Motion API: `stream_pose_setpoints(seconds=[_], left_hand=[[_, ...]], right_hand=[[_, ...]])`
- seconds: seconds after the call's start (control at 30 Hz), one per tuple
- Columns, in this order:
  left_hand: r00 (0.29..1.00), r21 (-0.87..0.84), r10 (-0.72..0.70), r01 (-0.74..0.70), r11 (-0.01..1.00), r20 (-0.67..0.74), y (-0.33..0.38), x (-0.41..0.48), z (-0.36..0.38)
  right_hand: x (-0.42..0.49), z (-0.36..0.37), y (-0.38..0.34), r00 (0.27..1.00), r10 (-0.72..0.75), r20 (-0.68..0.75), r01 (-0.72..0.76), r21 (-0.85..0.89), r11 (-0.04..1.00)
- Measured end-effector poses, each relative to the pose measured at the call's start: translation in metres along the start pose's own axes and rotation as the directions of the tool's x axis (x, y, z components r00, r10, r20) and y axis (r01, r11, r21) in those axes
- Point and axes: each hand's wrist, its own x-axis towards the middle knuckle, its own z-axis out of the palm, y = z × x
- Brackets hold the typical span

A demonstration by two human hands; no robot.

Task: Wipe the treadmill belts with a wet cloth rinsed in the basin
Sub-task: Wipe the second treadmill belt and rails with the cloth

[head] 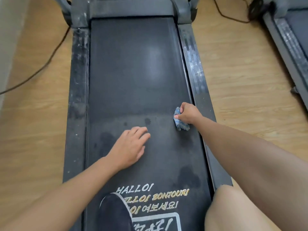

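The black treadmill belt (133, 72) runs up the middle of the view, with dark wet patches near me and a dull dry stretch farther on. My right hand (188, 113) grips a bunched blue cloth (180, 121) and holds it down on the belt close to the right side rail. My left hand (131, 146) rests flat on the belt with fingers spread, left of the cloth and a little nearer to me. No basin is in view.
Grey side rails (77, 97) flank the belt, and the motor hood (133, 7) closes its far end. A black cable (41, 67) trails over the wooden floor at left. A second treadmill (293, 47) stands at the right. My shoe (115, 212) and bare knee (233, 209) are at the bottom.
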Motion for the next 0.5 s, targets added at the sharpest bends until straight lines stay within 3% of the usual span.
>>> stream_pose_setpoints(seconds=[0.1,0.23,0.33,0.5], left_hand=[[0.970,-0.002,-0.155,0.158,0.987,0.189,0.022,-0.023,-0.013],[0.831,-0.007,-0.370,0.410,0.912,0.416,0.038,-0.050,-0.010],[0.771,-0.035,-0.435,0.507,0.861,0.465,0.058,-0.045,0.013],[0.736,0.068,-0.468,0.503,0.862,0.489,0.082,-0.041,0.037]], right_hand=[[-0.001,0.002,0.000,1.000,-0.008,-0.016,0.008,-0.018,1.000],[-0.019,0.019,0.000,0.987,-0.085,-0.137,0.069,-0.117,0.991],[-0.039,0.035,0.012,0.946,-0.235,-0.223,0.193,-0.194,0.962],[-0.076,0.041,0.053,0.892,-0.425,-0.157,0.378,-0.257,0.889]])
